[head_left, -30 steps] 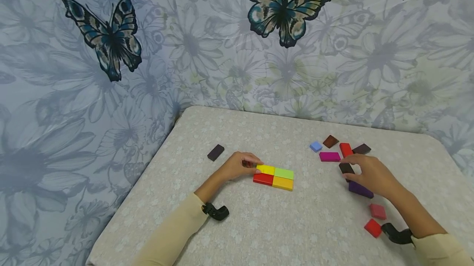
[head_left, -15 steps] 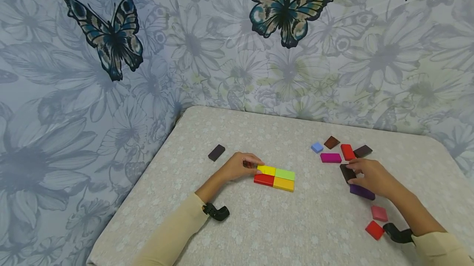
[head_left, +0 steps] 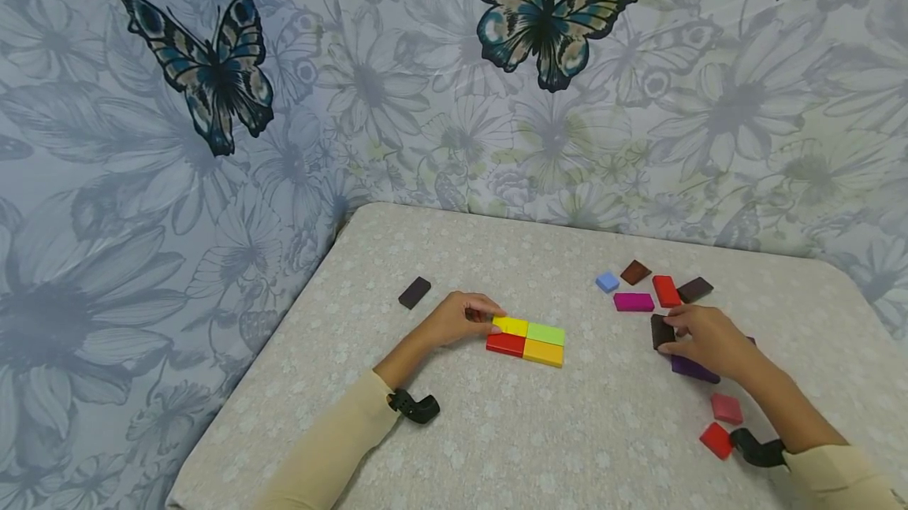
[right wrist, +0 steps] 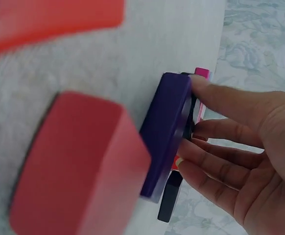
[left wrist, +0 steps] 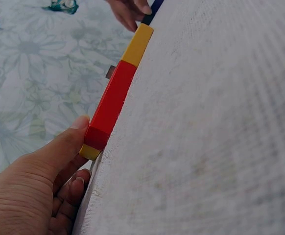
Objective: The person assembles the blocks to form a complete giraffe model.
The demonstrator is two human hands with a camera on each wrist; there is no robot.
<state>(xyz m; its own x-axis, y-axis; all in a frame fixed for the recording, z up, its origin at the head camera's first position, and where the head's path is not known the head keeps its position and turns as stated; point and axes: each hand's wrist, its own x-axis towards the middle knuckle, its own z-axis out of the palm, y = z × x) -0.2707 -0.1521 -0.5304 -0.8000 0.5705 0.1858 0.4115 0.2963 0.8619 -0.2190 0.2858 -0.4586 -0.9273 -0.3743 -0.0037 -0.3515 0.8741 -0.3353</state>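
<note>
My left hand (head_left: 463, 316) pinches the left end of a yellow block (head_left: 512, 326) between thumb and forefinger. That block lies flat against a red block (head_left: 505, 344), a lime green block (head_left: 545, 335) and an orange-yellow block (head_left: 543, 352), together forming a rectangle. On the right, my right hand (head_left: 709, 340) pinches a dark, nearly black block (head_left: 663, 332) between thumb and fingers. Just below it lies a purple block (head_left: 694, 369), partly covered by the hand; in the right wrist view the purple block (right wrist: 166, 127) hides most of the dark one.
Beyond the right hand lie a magenta block (head_left: 634, 302), a blue block (head_left: 607, 282), a brown block (head_left: 635, 272), a red block (head_left: 666, 291) and a dark block (head_left: 695, 290). Nearer are pink (head_left: 727, 408) and red (head_left: 717, 441) blocks. Another dark block (head_left: 414, 292) lies far left.
The dark block in my right hand has turned on the table and now stands straighter in view. A bit of purple now shows behind the right wrist. My left hand stays put.
</note>
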